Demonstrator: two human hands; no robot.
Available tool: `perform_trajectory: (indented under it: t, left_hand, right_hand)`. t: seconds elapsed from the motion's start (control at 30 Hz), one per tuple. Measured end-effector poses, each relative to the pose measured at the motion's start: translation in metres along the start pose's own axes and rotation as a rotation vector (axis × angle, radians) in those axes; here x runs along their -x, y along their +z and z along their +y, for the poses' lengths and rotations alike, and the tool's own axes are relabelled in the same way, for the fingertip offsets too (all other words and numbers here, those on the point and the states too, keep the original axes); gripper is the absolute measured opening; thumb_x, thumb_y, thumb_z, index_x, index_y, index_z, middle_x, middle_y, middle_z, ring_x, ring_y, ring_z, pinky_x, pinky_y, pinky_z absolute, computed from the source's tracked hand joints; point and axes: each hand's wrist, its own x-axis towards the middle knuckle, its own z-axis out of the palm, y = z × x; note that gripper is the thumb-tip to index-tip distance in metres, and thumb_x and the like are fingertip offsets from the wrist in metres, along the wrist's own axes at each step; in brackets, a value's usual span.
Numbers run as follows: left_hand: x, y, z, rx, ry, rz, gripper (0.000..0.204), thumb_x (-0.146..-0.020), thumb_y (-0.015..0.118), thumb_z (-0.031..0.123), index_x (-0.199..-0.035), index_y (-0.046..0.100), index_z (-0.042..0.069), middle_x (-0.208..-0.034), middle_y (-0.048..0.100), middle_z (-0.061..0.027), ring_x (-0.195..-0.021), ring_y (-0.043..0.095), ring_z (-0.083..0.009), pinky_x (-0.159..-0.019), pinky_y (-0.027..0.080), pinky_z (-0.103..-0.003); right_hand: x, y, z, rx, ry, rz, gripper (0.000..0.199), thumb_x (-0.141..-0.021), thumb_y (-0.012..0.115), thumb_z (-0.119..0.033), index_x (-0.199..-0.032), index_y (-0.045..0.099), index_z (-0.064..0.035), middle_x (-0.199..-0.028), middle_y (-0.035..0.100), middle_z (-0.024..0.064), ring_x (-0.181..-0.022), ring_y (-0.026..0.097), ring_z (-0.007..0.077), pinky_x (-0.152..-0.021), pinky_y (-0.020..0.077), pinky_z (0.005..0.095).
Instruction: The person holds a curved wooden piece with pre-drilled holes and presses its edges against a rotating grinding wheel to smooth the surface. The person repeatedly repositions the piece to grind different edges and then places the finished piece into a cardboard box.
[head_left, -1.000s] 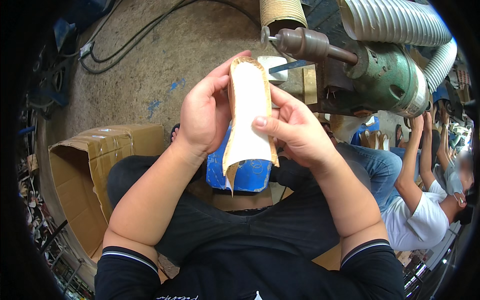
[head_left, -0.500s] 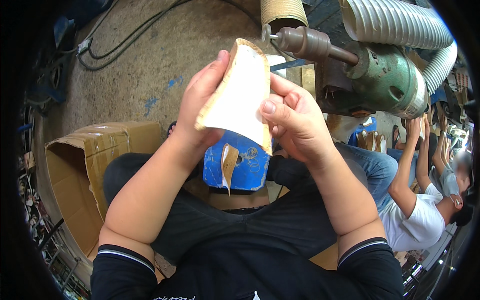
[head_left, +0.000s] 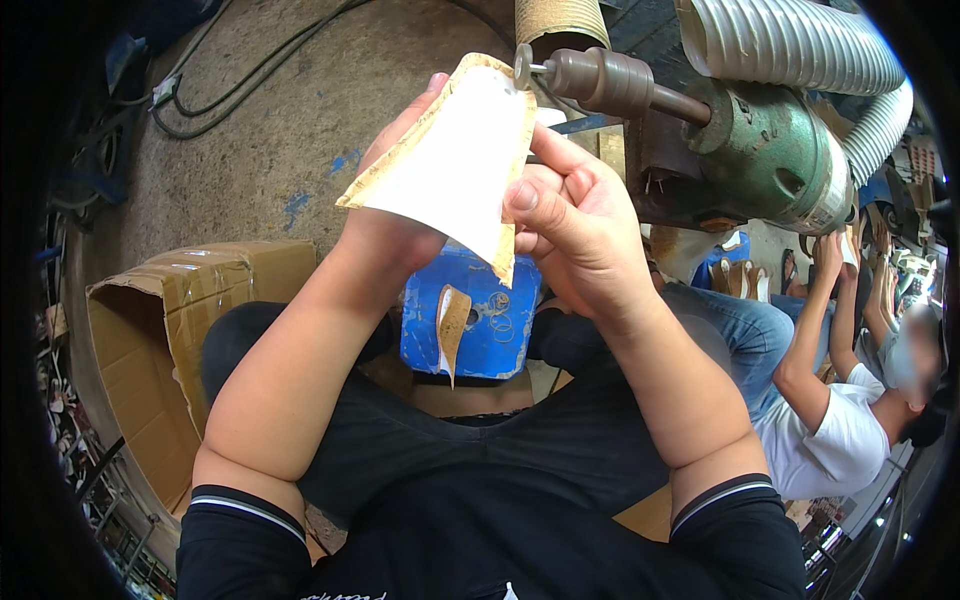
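Observation:
Both my hands hold up a curved shoe-heel-like piece [head_left: 450, 160] with a white face and tan edges. My left hand [head_left: 392, 238] grips it from the left and behind, its fingers largely hidden by the piece. On the right edge, my right hand [head_left: 580, 220] pinches it between thumb and fingers. The piece's upper right corner is at a small wheel [head_left: 522, 67] on the machine's spindle; whether they touch I cannot tell. Below, a similar narrow curved piece [head_left: 454, 325], brown and white, lies on a blue stool [head_left: 500, 350] between my legs.
A green motor [head_left: 770, 150] with a brown chuck [head_left: 600, 82] juts in from the right, beneath a grey ribbed hose [head_left: 790, 50]. An open cardboard box [head_left: 215, 275] stands left. Black cables [head_left: 270, 75] cross the floor. A co-worker in white [head_left: 830, 440] sits at right.
The piece has moved up and left toward the small wheel and has turned, its lower left corner swinging outward. Both hands have gone with it, keeping their hold.

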Motion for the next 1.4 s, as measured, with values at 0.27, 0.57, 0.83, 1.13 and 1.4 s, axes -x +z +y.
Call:
perform_trajectory:
  t: [0.27, 0.57, 0.83, 1.13, 1.4]
  left_hand:
    - [0.001, -0.002, 0.000, -0.078, 0.100, -0.076, 0.037, -0.116, 0.050, 0.036, -0.129, 0.066, 0.004, -0.114, 0.073, -0.0087, -0.100, 0.074, -0.0165, -0.086, 0.063, -0.033]
    - [0.003, -0.004, -0.001, -0.132, 0.173, -0.138, 0.038, -0.116, 0.050, 0.036, -0.130, 0.065, 0.004, -0.114, 0.073, -0.0085, -0.101, 0.073, -0.0171, -0.087, 0.062, -0.034]
    - [-0.003, -0.007, 0.000, -0.109, 0.171, -0.134, 0.040, -0.117, 0.047, 0.035, -0.133, 0.064, 0.003, -0.118, 0.073, -0.0092, -0.104, 0.073, -0.0176, -0.090, 0.062, -0.035]
    - [-0.007, -0.001, 0.005, -0.118, 0.146, -0.035, 0.040, -0.116, 0.050, 0.035, -0.131, 0.066, 0.002, -0.116, 0.074, -0.0110, -0.103, 0.074, -0.0186, -0.091, 0.062, -0.034]
    - [-0.015, 0.006, 0.007, -0.213, 0.167, 0.153, 0.038, -0.113, 0.055, 0.034, -0.124, 0.069, 0.000, -0.111, 0.076, -0.0109, -0.099, 0.075, -0.0179, -0.088, 0.061, -0.032]
  right_hand:
    - [-0.001, 0.003, -0.002, 0.028, -0.001, -0.037, 0.083, -0.094, 0.086, -0.021, -0.158, 0.040, 0.0054, -0.114, 0.075, 0.0094, -0.096, 0.072, 0.0098, -0.075, 0.0584, 0.0208]
    - [-0.002, 0.005, -0.001, 0.045, -0.002, -0.053, 0.081, -0.095, 0.085, -0.021, -0.157, 0.041, 0.0056, -0.112, 0.075, 0.0081, -0.094, 0.070, 0.0086, -0.073, 0.0555, 0.0189]
    - [-0.009, 0.004, 0.004, 0.006, -0.038, -0.019, 0.075, -0.093, 0.087, -0.019, -0.153, 0.047, 0.0025, -0.102, 0.078, 0.0056, -0.091, 0.076, 0.0111, -0.076, 0.0652, 0.0284]
    - [-0.012, 0.003, 0.004, -0.001, -0.039, -0.021, 0.075, -0.094, 0.085, -0.017, -0.153, 0.044, 0.0043, -0.100, 0.077, 0.0063, -0.093, 0.076, 0.0129, -0.081, 0.0653, 0.0306]
    - [-0.016, -0.001, 0.003, -0.001, -0.035, -0.009, 0.079, -0.093, 0.084, -0.015, -0.156, 0.041, 0.0053, -0.102, 0.078, 0.0088, -0.093, 0.077, 0.0139, -0.081, 0.0654, 0.0317]
